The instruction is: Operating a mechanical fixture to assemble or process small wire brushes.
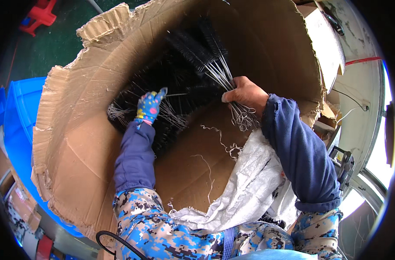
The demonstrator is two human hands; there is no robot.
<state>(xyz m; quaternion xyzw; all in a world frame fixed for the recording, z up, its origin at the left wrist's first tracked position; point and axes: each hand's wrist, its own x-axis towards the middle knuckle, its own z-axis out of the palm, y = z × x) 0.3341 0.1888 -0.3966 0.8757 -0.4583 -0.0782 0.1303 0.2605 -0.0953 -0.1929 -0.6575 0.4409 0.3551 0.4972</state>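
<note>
My right hand [246, 96], bare, is closed around the wire handles of a bundle of black-bristled bottle brushes [193, 51]. Their bristle ends point up and away, and their looped wire ends [243, 116] hang below my fist. My left hand [149, 106], in a colourful spotted glove, is inside the cardboard box [76, 130]. Its fingers pinch what looks like the wire stem of one brush [176, 94], which runs off to the right. Beneath and around it lie many more loose brushes [171, 115] with thin wire handles, their bristles dark and hard to separate.
A white woven sack [254, 169] drapes over the box's near edge, with loose frayed strands. Blue plastic bins [22, 117] stand at left, and a red stool [39, 17] is on the green floor at far left. Cardboard boxes [22, 206] lie at lower left.
</note>
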